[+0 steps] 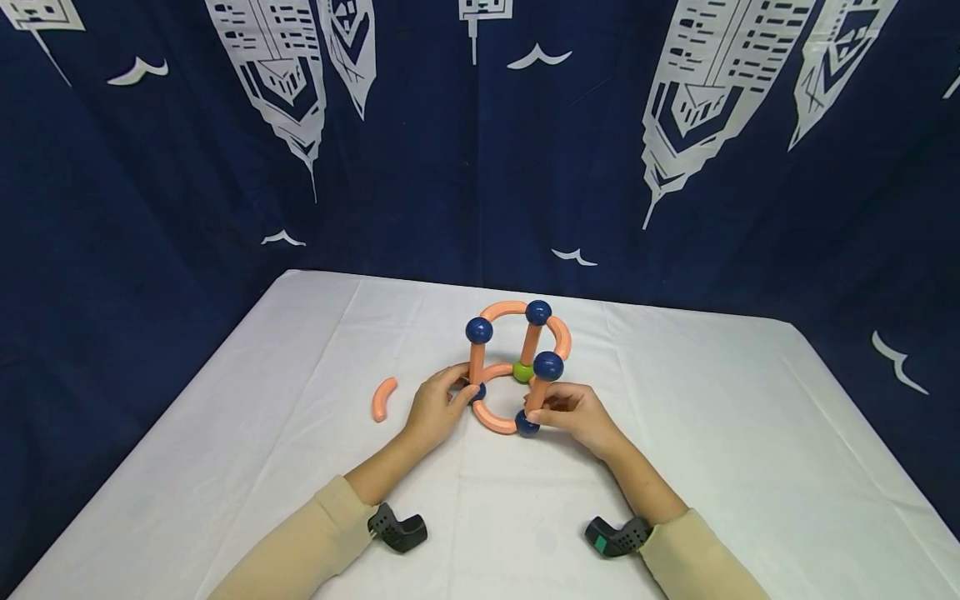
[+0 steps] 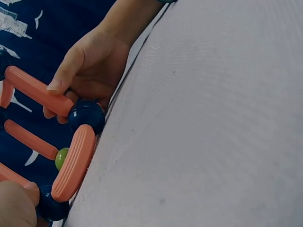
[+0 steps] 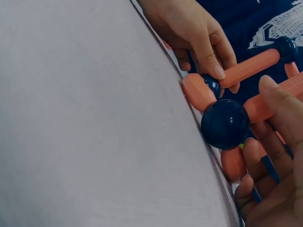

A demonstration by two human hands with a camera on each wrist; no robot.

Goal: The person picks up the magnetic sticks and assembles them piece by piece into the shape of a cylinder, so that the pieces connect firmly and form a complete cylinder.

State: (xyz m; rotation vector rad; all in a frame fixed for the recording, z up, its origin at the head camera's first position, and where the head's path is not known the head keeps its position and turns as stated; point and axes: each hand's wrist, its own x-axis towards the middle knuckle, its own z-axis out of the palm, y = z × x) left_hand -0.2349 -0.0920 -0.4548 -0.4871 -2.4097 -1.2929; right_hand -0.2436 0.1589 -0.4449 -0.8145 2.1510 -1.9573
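A frame of salmon-coloured sticks and blue balls stands on the white table, with one green ball (image 1: 522,372) low at its back. My left hand (image 1: 438,408) pinches the left upright stick (image 1: 477,363) low down, its thumb by the lower blue ball (image 1: 477,391). The front right upright stick (image 1: 538,394) is held between thumb and fingers of my right hand (image 1: 579,418), just above another blue ball (image 1: 527,423). A curved stick (image 1: 493,419) joins these lower balls. Blue balls cap the uprights, and curved sticks (image 1: 504,309) arch along the top back and right.
One loose curved stick (image 1: 384,400) lies on the table (image 1: 720,433) left of the frame. Behind the table hangs a dark blue cloth (image 1: 420,192) with white prints. A black device (image 1: 397,531) sits at each wrist, below the beige sleeves.
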